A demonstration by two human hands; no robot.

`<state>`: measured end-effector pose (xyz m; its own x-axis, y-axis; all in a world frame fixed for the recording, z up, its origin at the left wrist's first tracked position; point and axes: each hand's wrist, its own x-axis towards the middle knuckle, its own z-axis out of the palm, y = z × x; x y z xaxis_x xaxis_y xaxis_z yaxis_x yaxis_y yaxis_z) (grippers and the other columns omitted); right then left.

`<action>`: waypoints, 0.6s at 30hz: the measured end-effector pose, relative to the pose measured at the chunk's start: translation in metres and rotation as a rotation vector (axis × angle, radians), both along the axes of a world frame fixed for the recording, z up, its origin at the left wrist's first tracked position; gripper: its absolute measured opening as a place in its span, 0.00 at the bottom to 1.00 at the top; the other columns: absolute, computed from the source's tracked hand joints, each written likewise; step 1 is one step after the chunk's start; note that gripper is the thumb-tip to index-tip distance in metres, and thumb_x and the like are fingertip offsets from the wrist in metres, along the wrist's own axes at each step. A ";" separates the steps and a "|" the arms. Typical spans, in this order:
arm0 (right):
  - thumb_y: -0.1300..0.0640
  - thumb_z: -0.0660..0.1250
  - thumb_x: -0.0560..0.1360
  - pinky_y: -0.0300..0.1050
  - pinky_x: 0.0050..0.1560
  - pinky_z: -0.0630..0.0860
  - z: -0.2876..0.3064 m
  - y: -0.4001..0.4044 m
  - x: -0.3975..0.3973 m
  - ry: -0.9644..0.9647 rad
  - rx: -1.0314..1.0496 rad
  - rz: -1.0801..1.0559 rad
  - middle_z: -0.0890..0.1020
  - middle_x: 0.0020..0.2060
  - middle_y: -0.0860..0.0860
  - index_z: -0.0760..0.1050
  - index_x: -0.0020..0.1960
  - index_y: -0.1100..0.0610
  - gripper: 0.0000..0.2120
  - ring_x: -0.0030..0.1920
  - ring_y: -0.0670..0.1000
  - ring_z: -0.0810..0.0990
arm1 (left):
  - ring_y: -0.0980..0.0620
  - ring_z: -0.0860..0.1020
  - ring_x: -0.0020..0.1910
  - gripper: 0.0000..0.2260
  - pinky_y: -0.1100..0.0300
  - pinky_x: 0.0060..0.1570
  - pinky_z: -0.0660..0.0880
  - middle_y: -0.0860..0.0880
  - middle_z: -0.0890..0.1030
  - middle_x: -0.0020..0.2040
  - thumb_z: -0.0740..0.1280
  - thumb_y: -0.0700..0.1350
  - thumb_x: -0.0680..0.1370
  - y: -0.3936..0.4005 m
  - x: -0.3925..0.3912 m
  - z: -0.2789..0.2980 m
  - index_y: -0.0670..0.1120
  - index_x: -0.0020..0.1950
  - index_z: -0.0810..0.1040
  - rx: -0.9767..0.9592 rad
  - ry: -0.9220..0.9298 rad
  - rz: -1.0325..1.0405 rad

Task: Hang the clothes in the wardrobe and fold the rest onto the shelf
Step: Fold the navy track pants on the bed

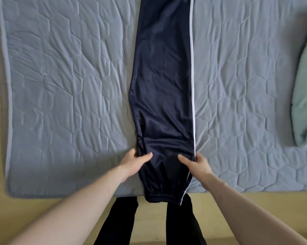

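Navy track pants with a white side stripe lie lengthwise down the middle of the bed, legs stacked on one another. Their elastic cuff hangs just over the bed's near edge. My left hand grips the pants' left edge a little above the cuff, thumb on top of the fabric and fingers tucked beneath. My right hand pinches the right edge at the white stripe, thumb lying across the cloth. The waist end runs out of view at the top.
The grey-blue quilted mattress cover spreads wide on both sides of the pants. A pale green bundle of cloth lies at the right edge. Wooden floor and my dark-trousered legs are below the bed's edge.
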<state>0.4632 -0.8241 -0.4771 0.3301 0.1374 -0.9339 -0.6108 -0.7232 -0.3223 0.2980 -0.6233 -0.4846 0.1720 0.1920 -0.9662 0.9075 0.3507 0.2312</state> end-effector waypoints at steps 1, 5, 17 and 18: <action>0.53 0.79 0.73 0.32 0.42 0.79 0.002 -0.006 -0.007 0.034 0.002 0.050 0.88 0.49 0.45 0.80 0.57 0.51 0.15 0.47 0.43 0.86 | 0.56 0.80 0.57 0.23 0.59 0.56 0.74 0.59 0.82 0.57 0.76 0.62 0.72 -0.008 -0.007 0.001 0.55 0.63 0.78 -0.066 -0.003 -0.068; 0.58 0.77 0.74 0.36 0.47 0.79 0.002 -0.032 -0.035 0.129 -0.076 0.263 0.87 0.51 0.46 0.83 0.55 0.51 0.11 0.49 0.44 0.85 | 0.57 0.80 0.56 0.26 0.59 0.56 0.75 0.57 0.83 0.59 0.77 0.61 0.70 -0.040 -0.027 -0.008 0.52 0.64 0.78 -0.128 0.040 -0.171; 0.51 0.70 0.80 0.51 0.57 0.82 0.040 -0.033 -0.059 0.172 -0.162 -0.012 0.85 0.53 0.49 0.75 0.64 0.53 0.15 0.52 0.51 0.85 | 0.58 0.80 0.53 0.23 0.55 0.57 0.77 0.58 0.82 0.56 0.70 0.66 0.72 -0.067 -0.042 0.055 0.55 0.61 0.74 -0.012 0.026 0.066; 0.51 0.71 0.79 0.52 0.55 0.82 0.047 -0.027 -0.052 0.149 -0.158 -0.025 0.85 0.54 0.49 0.71 0.68 0.54 0.20 0.52 0.51 0.85 | 0.59 0.79 0.51 0.22 0.58 0.51 0.76 0.58 0.80 0.56 0.71 0.64 0.74 -0.060 -0.035 0.066 0.55 0.62 0.71 0.032 0.024 0.088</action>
